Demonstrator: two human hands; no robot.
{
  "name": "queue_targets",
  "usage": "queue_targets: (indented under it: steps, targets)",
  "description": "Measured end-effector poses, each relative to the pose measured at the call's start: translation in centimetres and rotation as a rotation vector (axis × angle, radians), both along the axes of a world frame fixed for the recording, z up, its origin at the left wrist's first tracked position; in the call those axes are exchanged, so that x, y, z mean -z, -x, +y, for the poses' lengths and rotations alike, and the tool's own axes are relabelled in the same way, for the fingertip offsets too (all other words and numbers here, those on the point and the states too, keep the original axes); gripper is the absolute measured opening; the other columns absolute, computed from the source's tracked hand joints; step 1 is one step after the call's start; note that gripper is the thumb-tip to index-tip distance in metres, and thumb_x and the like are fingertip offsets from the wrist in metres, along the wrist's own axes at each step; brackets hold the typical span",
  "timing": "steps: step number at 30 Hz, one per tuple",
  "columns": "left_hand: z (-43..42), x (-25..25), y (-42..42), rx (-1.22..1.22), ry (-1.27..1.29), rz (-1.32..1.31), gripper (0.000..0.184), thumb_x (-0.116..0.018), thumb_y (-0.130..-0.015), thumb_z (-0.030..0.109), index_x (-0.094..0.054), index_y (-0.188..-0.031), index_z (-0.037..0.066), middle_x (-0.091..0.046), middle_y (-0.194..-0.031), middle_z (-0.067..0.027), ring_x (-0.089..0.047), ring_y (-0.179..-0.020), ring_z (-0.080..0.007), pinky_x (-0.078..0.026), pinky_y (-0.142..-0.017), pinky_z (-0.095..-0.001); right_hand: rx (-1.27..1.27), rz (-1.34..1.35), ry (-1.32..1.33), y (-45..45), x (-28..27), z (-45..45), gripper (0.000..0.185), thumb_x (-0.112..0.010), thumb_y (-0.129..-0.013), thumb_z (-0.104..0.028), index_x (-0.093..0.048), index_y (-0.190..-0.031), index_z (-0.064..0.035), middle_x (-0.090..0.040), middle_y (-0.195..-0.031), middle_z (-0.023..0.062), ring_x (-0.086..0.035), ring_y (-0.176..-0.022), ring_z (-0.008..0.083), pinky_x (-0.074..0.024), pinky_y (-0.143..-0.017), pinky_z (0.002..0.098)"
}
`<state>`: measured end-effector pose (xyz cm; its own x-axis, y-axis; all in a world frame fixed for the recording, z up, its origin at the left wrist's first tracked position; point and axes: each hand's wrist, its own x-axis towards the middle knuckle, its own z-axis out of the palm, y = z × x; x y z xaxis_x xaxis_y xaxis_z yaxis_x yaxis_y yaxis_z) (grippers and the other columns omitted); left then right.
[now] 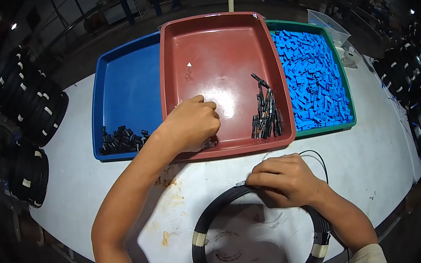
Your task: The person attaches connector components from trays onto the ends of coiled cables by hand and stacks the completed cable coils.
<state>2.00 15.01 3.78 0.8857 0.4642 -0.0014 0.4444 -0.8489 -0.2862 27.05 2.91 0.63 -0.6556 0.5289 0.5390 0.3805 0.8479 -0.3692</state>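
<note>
My left hand (pixel 192 124) reaches into the near left corner of the red tray (pixel 233 152). Its fingers are curled downward, and whatever is between them is hidden. Small pale pieces (pixel 210 143) show just under that hand. My right hand (pixel 288 179) is closed on a coil of black cable (pixel 206 220) at the coil's upper right. A small silvery end piece (pixel 241 183) sticks out by the right fingertips. The coil is bound with pale tape bands (pixel 199 238). Slim black parts (pixel 267 113) lie heaped along the right side of the red tray.
To the left, a blue tray (pixel 128 88) holds short black pieces (pixel 120 139). At right, a green tray (pixel 345 80) is filled with bright blue parts (pixel 314 81). A clear bin (pixel 329 26) stands behind it. Stacked black coils (pixel 35 105) flank the white table (pixel 376 166).
</note>
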Motion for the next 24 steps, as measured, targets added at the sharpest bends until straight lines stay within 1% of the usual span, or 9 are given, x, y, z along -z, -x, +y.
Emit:
queue_targets:
  steps: [3, 6, 10, 12, 14, 17, 19, 22, 24]
  targets:
    - [-0.1, 0.0, -0.4, -0.001, 0.006, 0.007, 0.014, -0.077, -0.07, 0.018, -0.076, -0.079, 0.009, -0.072, -0.086, -0.0014, -0.063, -0.093, -0.0211, -0.048, -0.082, -0.0346, 0.004, 0.016, -0.027, 0.0, 0.2, 0.0, 0.028, -0.071, -0.073, -0.006, -0.07, -0.101, -0.0112, -0.067, -0.088, 0.0023, -0.067, -0.071, 0.0211, -0.0529, -0.058, 0.0333]
    - [-0.3, -0.2, -0.7, -0.023, 0.053, 0.005, 0.013, -0.076, -0.07, 0.016, -0.075, -0.079, 0.007, -0.072, -0.087, -0.0038, -0.064, -0.094, -0.0235, -0.049, -0.082, -0.0361, 0.007, 0.0, -0.018, 0.1, 0.0, -0.1, 0.028, -0.075, -0.069, -0.006, -0.073, -0.097, -0.0086, -0.069, -0.088, 0.0061, -0.068, -0.07, 0.0245, -0.0554, -0.061, 0.0341]
    - [0.0, 0.2, -0.1, -0.092, 0.184, -0.088, 0.011, -0.073, -0.072, 0.013, -0.073, -0.078, 0.004, -0.071, -0.088, -0.0095, -0.065, -0.094, -0.0288, -0.052, -0.085, -0.0411, 0.0, 0.014, -0.023, 0.1, 0.0, 0.0, 0.029, -0.074, -0.069, -0.006, -0.073, -0.097, -0.0089, -0.069, -0.088, 0.006, -0.068, -0.07, 0.0243, -0.0553, -0.061, 0.0343]
    - [0.2, 0.4, 0.1, -0.099, 0.186, -0.08, 0.012, -0.072, -0.072, 0.012, -0.073, -0.078, 0.002, -0.071, -0.088, -0.011, -0.065, -0.096, -0.0299, -0.052, -0.086, -0.0421, 0.003, 0.013, -0.033, 0.2, -0.1, -0.1, 0.025, -0.071, -0.073, -0.004, -0.071, -0.098, -0.0102, -0.068, -0.087, 0.004, -0.067, -0.071, 0.0227, -0.0539, -0.058, 0.0337]
    - [0.2, 0.1, 0.3, -0.102, 0.184, -0.075, 0.012, -0.071, -0.072, 0.011, -0.072, -0.078, 0.001, -0.071, -0.089, -0.0125, -0.065, -0.097, -0.031, -0.052, -0.087, -0.0431, 0.003, 0.004, -0.032, 0.1, -0.3, -0.1, 0.025, -0.07, -0.074, -0.004, -0.071, -0.098, -0.01, -0.068, -0.087, 0.0043, -0.067, -0.071, 0.0231, -0.054, -0.058, 0.0339]
    - [-0.4, -0.7, 0.6, -0.087, 0.234, -0.151, 0.012, -0.07, -0.073, 0.011, -0.071, -0.078, 0.0, -0.07, -0.086, -0.0149, -0.066, -0.092, -0.0331, -0.054, -0.084, -0.0435, -0.001, 0.005, -0.027, 0.1, -0.3, -0.2, 0.025, -0.07, -0.074, -0.004, -0.071, -0.098, -0.0096, -0.068, -0.087, 0.0047, -0.067, -0.072, 0.0236, -0.0542, -0.06, 0.0345]
    - [-1.1, -1.7, 0.8, -0.222, 0.251, -0.127, 0.011, -0.069, -0.074, 0.011, -0.07, -0.077, 0.0, -0.068, -0.081, -0.0167, -0.066, -0.083, -0.0358, -0.055, -0.079, -0.044, -0.006, 0.015, -0.036, 0.0, -0.3, -0.3, 0.025, -0.07, -0.074, -0.004, -0.071, -0.099, -0.0094, -0.068, -0.087, 0.0047, -0.067, -0.073, 0.0238, -0.0543, -0.06, 0.0349]
    - [-1.4, -2.0, 1.8, -0.152, 0.176, -0.11, 0.009, -0.068, -0.073, 0.007, -0.068, -0.079, 0.0, -0.067, -0.077, -0.0173, -0.066, -0.077, -0.0365, -0.056, -0.075, -0.0435, -0.011, 0.009, -0.031, 0.0, -0.4, -0.2, 0.024, -0.07, -0.075, -0.005, -0.071, -0.099, -0.009, -0.068, -0.087, 0.0051, -0.067, -0.073, 0.0246, -0.0544, -0.062, 0.0356]
    - [-2.0, -3.1, 2.3, -0.194, 0.211, -0.153, 0.008, -0.068, -0.073, 0.005, -0.066, -0.08, 0.001, -0.067, -0.079, -0.0167, -0.067, -0.079, -0.0356, -0.055, -0.075, -0.0428, -0.01, 0.002, -0.003, 0.0, -0.4, -0.3, 0.023, -0.071, -0.076, -0.005, -0.07, -0.099, -0.0088, -0.068, -0.088, 0.0056, -0.067, -0.074, 0.026, -0.0542, -0.063, 0.0368]
